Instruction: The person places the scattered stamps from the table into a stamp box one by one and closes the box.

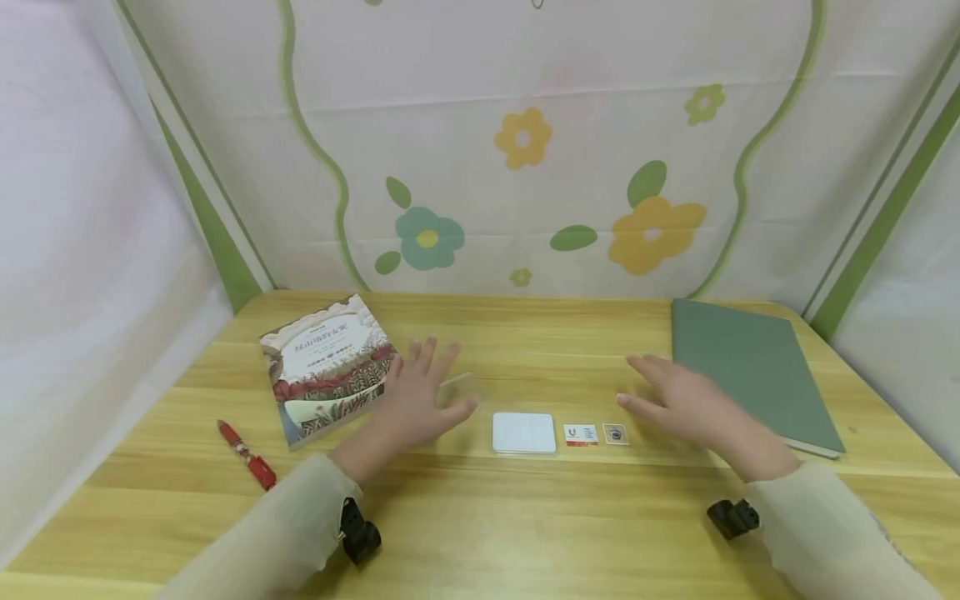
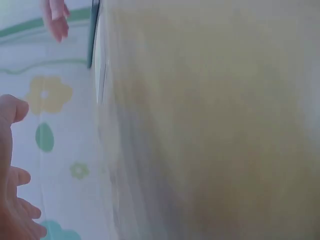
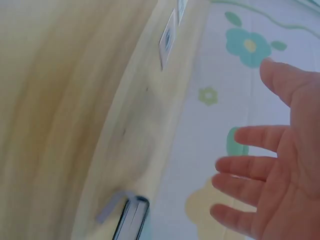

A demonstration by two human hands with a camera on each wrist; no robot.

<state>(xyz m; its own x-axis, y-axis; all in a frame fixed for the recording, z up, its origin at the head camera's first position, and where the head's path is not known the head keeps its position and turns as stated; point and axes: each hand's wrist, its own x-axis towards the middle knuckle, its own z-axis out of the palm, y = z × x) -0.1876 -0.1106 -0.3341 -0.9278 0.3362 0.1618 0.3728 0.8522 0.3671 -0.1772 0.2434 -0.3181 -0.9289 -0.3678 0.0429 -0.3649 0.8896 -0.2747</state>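
- Judging by the layout, at a free-handed point in arranging small flat things, with nothing gripped on either side.
- Spread at the left grip (image 1: 412, 404), with fingers and thumb apart and pinching nothing; poised above the surface (image 1: 540, 533), overlapping the right edge of the picture book (image 1: 322, 358) in the head view.
- Spread likewise at the right grip (image 1: 690, 404), with thumb parted from fingers and holding nothing; poised near the left edge of the green book (image 1: 757, 358).
- Look between the two for the white rectangular piece (image 1: 523, 432), lying flat on the surface, untouched.
- Continue rightward for the small printed card (image 1: 581, 435), then the small square picture (image 1: 616, 434), set apart in one row.
- Note also, near the left thumb, a blurred translucent piece (image 1: 461, 386); cannot tell whether resting or raised.
- Leave aside, at far left, the red pen (image 1: 247, 455).
- For the next move, probably calls for lowering one grip and closing thumb and fingertips on a thin edge; likely easy to nudge out of line.
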